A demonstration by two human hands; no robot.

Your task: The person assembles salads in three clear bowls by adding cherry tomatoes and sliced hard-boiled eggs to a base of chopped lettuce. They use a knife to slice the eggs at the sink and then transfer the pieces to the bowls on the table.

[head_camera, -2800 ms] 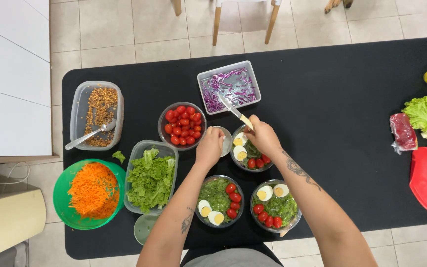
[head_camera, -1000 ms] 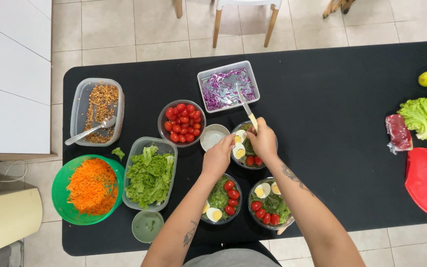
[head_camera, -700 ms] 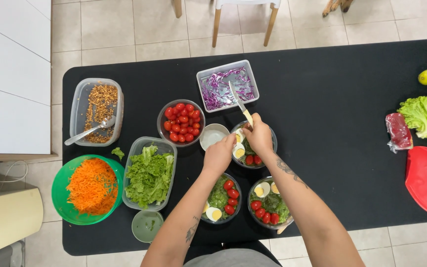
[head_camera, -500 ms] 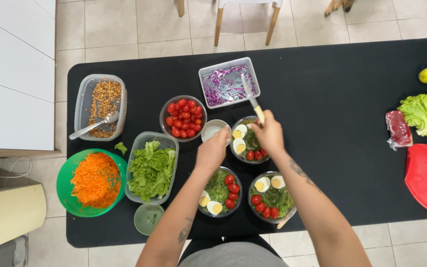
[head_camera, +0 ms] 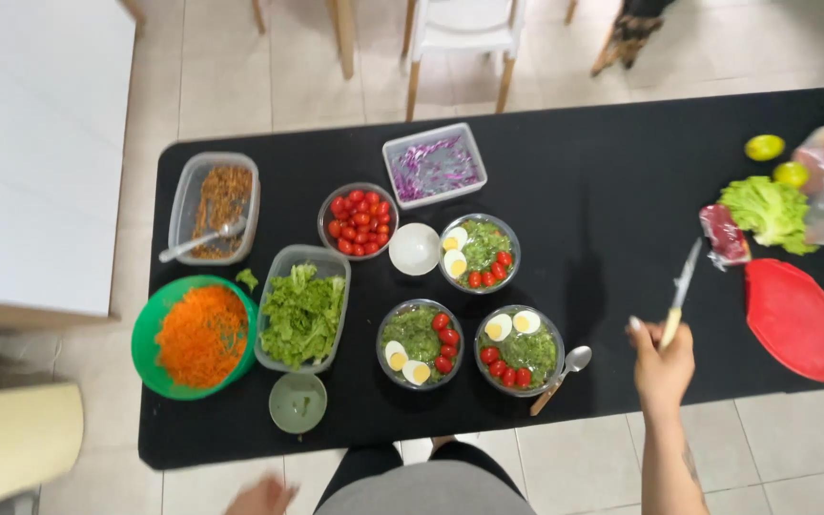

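My right hand point(head_camera: 662, 364) is at the table's front edge, right of the salad bowls, shut on a knife point(head_camera: 682, 284) whose blade points up towards the far side. My left hand point(head_camera: 259, 497) hangs low by my body below the table edge, blurred and holding nothing. Three glass bowls of greens, egg halves and cherry tomatoes point(head_camera: 479, 253) point(head_camera: 420, 343) point(head_camera: 519, 348) stand in the middle of the black table point(head_camera: 603, 172). A spoon point(head_camera: 560, 374) leans by the right-hand bowl.
Farther left are a purple cabbage tub point(head_camera: 434, 165), cherry tomato bowl point(head_camera: 358, 219), small white bowl point(head_camera: 415, 249), lettuce tub point(head_camera: 302, 307), green carrot bowl point(head_camera: 197, 336), grain tub point(head_camera: 214, 205) and small green bowl point(head_camera: 298, 402). A red board point(head_camera: 795, 318), loose lettuce point(head_camera: 765, 212) and limes point(head_camera: 764, 147) lie right.
My right hand has carried the knife from the cabbage tub and far bowl to the right front edge. My left hand has left the small white bowl and dropped below the table.
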